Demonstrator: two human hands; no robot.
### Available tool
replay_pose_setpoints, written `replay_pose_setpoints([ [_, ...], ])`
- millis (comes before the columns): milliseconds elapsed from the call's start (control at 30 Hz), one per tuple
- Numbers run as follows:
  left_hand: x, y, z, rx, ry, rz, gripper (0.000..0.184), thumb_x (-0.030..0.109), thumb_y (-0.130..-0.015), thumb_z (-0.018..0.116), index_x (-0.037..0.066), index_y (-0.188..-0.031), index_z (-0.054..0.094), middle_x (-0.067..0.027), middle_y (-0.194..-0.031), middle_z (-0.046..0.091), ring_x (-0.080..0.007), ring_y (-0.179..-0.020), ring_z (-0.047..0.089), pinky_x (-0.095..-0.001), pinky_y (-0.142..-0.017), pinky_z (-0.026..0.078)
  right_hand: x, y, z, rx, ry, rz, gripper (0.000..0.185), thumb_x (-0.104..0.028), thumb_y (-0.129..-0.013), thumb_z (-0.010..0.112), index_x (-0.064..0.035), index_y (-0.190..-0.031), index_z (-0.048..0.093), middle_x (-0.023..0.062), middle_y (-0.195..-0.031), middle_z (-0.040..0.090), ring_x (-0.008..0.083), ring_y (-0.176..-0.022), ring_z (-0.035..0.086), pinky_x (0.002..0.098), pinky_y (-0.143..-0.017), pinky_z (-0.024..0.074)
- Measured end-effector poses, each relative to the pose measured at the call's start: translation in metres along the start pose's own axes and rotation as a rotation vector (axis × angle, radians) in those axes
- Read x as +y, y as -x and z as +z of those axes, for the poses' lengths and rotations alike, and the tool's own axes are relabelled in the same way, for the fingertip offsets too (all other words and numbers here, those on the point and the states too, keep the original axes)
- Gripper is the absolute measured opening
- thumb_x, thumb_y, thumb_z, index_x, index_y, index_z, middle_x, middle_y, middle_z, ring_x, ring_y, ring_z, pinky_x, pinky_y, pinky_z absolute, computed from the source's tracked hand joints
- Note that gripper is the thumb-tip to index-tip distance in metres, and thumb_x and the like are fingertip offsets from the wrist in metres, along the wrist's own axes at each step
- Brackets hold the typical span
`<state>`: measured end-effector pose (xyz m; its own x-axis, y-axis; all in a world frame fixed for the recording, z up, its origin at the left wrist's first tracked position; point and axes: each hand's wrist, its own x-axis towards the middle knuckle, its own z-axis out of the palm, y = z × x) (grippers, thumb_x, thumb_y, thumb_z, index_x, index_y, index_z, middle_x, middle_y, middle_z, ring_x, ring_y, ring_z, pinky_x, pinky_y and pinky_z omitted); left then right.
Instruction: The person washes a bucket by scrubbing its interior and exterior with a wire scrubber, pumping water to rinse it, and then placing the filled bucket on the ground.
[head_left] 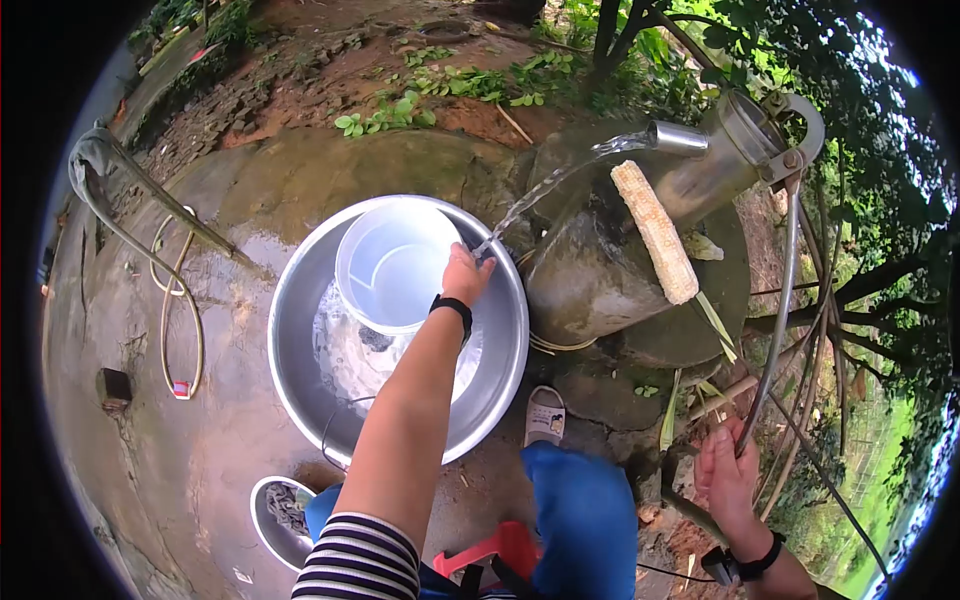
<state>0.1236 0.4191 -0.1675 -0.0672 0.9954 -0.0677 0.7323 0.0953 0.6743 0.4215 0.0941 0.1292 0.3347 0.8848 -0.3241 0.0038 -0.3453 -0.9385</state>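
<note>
My left hand (466,277) is closed on the rim of a white plastic bucket (390,240). The bucket is tilted inside a large metal basin (290,370), whose bottom holds some cloudy, foamy water. My right hand (728,470) wraps round the long metal handle (780,290) of a hand pump (715,165). From the pump's spout (680,138) a stream of water (540,190) arcs down towards the bucket's rim near my left hand. A long, pale, rough-textured thing (655,232), perhaps a loofah, lies against the pump.
The pump stands on a round concrete base (590,280). A small white tub (262,520) with grey cloth is at lower left, and a red plastic stool (490,545) is below me. A hose (200,340) lies on the wet concrete at left. Branches crowd the right.
</note>
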Motion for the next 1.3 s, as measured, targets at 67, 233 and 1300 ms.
replay_pose_setpoints([
  [67, 0.021, -0.018, -0.007, -0.029, 0.126, -0.228, 0.073, 0.042, -0.083, 0.076, -0.007, -0.121, 0.038, -0.0329, -0.111, 0.064, -0.0463, -0.108, 0.063, -0.0476, -0.091, 0.051, 0.022, -0.012, 0.002, 0.066, 0.055, -0.028, 0.021, -0.022, -0.107, 0.047, -0.0089, -0.091, 0.042, -0.0025, -0.065, 0.039, 0.0052, -0.047, 0.033, 0.0222, -0.040, 0.0262],
  [233, 0.023, -0.039, -0.001, 0.045, 0.137, -0.366, 0.055, 0.022, -0.088, 0.068, -0.001, -0.124, 0.034, -0.0277, -0.113, 0.066, -0.0408, -0.104, 0.067, -0.0453, -0.090, 0.054, 0.054, -0.039, 0.001, 0.126, 0.035, -0.297, 0.017, -0.021, -0.106, 0.049, -0.0073, -0.098, 0.044, -0.0018, -0.072, 0.043, 0.0048, -0.052, 0.037, 0.0212, -0.044, 0.0301],
  [1300, 0.016, 0.175, -0.201, -0.743, -0.818, 0.441, 0.044, 0.001, -0.075, 0.067, 0.022, -0.114, 0.074, -0.0068, -0.114, 0.071, -0.0310, -0.111, 0.066, -0.0475, -0.092, 0.052, 0.088, -0.100, 0.189, -0.575, 0.795, -1.147, 0.063, -0.027, -0.077, 0.080, -0.0047, -0.127, 0.050, 0.0177, -0.129, 0.057, 0.0354, -0.121, 0.055, 0.0444, -0.096, 0.0456],
])
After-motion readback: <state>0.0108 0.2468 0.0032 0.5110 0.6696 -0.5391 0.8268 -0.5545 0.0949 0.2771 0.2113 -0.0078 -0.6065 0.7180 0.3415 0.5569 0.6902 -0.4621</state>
